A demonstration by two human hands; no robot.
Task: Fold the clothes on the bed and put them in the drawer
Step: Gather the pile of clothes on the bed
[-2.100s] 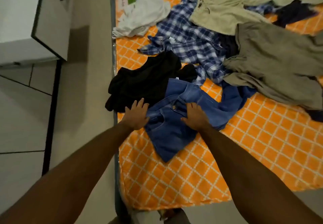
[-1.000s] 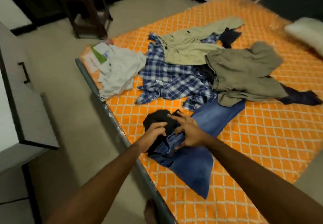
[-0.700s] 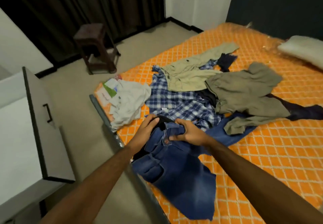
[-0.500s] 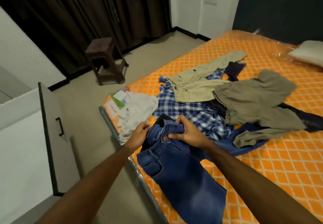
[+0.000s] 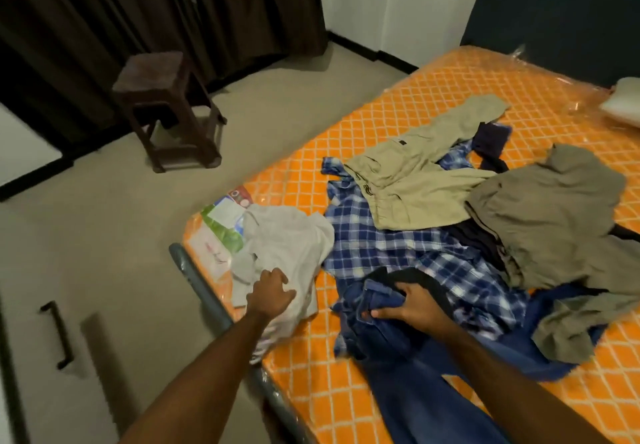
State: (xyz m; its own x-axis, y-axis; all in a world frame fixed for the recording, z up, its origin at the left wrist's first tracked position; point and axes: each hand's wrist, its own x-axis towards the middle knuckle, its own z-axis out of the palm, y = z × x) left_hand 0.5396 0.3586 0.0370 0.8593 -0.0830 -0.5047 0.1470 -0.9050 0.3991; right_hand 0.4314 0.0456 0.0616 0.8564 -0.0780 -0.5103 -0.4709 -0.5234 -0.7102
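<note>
1. Head view: the blue jeans (image 5: 398,350) lie at the near edge of the bed (image 5: 519,76), the waistband bunched up and one leg trailing toward the camera over the orange quilted cover
2. The right hand (image 5: 405,305) grips that bunched waistband, fingers curled over the denim and thumb pinching from below; a black garment (image 5: 412,275) sits just behind the knuckles, touching the jeans
3. The left hand (image 5: 272,293) rests on the pale grey shirt (image 5: 287,249) by the bed's corner, fingers loosely bent over the cloth; whether it has a hold of the fabric I cannot tell
4. Beyond these lie a blue plaid shirt (image 5: 391,246), khaki cargo trousers (image 5: 405,183) on top of it, and an olive garment (image 5: 554,221) to the right, all overlapping in one heap, none of them folded
5. The step in hand looks like the very start: picking one piece out of the heap to fold. Nothing has gone to the drawer yet, judging by the pile
6. The next move calls for drawing the jeans free of the plaid shirt and the olive garment that overlap them, then spreading them flat on a bare stretch of cover
7. Off the bed stand a dark wooden stool (image 5: 166,111) by the curtains and a white cabinet front with a black handle (image 5: 57,334) at lower left
</note>
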